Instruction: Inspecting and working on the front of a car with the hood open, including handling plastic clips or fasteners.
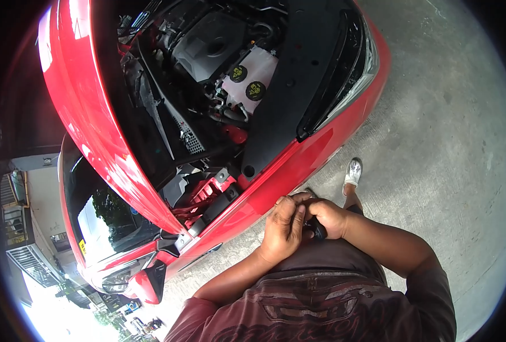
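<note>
Both hands meet in front of my belly, beside the red car's front fender [274, 192]. My right hand [330, 218] is curled around a small black object [318, 229]; most of it is hidden, so its kind is unclear. Against those fingers rests my left hand [285, 226], its own fingers bent. Whether it also grips the black object cannot be seen. Beyond the fender lies the open engine bay, with a grey plastic engine cover [212, 42] and a pale fluid reservoir [253, 64]. Two black caps [255, 90] with yellow symbols sit on the reservoir.
The raised red hood [103, 115] arches over the left side. A black trim panel [287, 89] runs beside the headlight [347, 81]. Farther back are the windshield [107, 218] and side mirror [148, 282]. My shoe [353, 171] stands on the concrete floor [432, 162].
</note>
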The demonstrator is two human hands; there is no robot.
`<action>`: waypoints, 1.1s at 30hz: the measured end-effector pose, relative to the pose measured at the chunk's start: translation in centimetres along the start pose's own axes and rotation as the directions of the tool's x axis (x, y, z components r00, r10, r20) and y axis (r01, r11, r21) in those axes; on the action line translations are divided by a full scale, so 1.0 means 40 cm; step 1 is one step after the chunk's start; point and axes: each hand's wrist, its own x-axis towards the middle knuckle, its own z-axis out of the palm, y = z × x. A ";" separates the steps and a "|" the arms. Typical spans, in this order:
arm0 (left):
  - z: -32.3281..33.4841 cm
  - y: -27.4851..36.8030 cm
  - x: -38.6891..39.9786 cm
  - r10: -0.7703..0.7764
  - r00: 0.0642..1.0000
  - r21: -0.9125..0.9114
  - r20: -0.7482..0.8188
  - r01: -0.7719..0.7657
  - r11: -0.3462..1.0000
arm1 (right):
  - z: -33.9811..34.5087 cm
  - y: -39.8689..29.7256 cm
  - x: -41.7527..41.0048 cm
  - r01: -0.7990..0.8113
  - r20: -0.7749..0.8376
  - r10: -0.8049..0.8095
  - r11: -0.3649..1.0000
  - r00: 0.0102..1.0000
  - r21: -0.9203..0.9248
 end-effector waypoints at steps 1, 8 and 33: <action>0.001 0.009 0.000 0.041 0.999 0.057 0.036 -0.043 0.997 | 0.003 -0.007 -0.007 0.058 -0.019 -0.059 0.996 0.998 -0.062; -0.006 0.026 0.004 0.298 0.954 0.132 -0.022 -0.292 0.947 | 0.030 -0.056 -0.041 0.263 0.098 -0.246 0.855 0.964 -0.447; -0.412 -0.559 0.190 0.177 0.701 0.536 -0.691 0.333 0.776 | 0.001 0.190 -0.078 0.415 -0.286 -0.514 0.844 0.809 -0.341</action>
